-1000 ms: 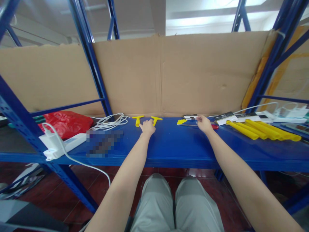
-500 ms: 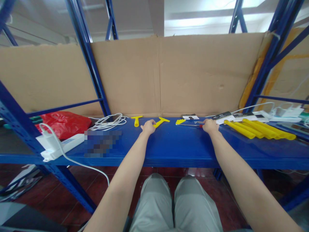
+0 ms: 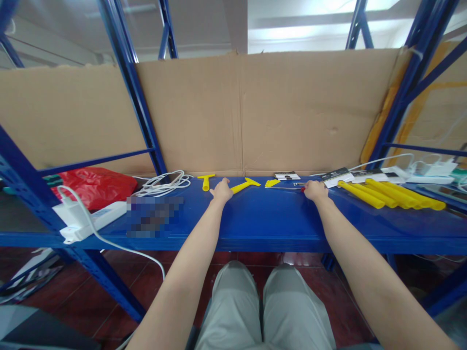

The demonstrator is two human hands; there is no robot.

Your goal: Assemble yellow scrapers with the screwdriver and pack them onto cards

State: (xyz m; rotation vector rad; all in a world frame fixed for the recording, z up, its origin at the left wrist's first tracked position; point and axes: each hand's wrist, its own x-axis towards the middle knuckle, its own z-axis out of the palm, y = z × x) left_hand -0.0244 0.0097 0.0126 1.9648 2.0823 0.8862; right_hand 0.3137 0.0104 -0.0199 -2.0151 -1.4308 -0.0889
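My left hand (image 3: 222, 192) is closed around the lower end of a yellow T-shaped piece (image 3: 246, 184), whose crossbar points away to the right. Left of that hand, a second yellow T-shaped piece (image 3: 206, 183) lies on the blue shelf (image 3: 270, 218). My right hand (image 3: 315, 190) grips the red handle of a screwdriver (image 3: 284, 188), its thin shaft pointing left. Small yellow parts (image 3: 272, 183) lie by the screwdriver's tip. Beyond them rests a black and white card (image 3: 287, 176).
Several yellow tubes (image 3: 394, 194) lie at the right, beside white and black boxes (image 3: 337, 177). At the left are a coiled white cable (image 3: 166, 183), a red plastic bag (image 3: 95, 187) and a power strip (image 3: 105, 216). Cardboard (image 3: 310, 112) stands behind.
The yellow T-shaped piece in my left hand has turned, its crossbar now tilting more down to the right. My right hand has shifted slightly left with the screwdriver.
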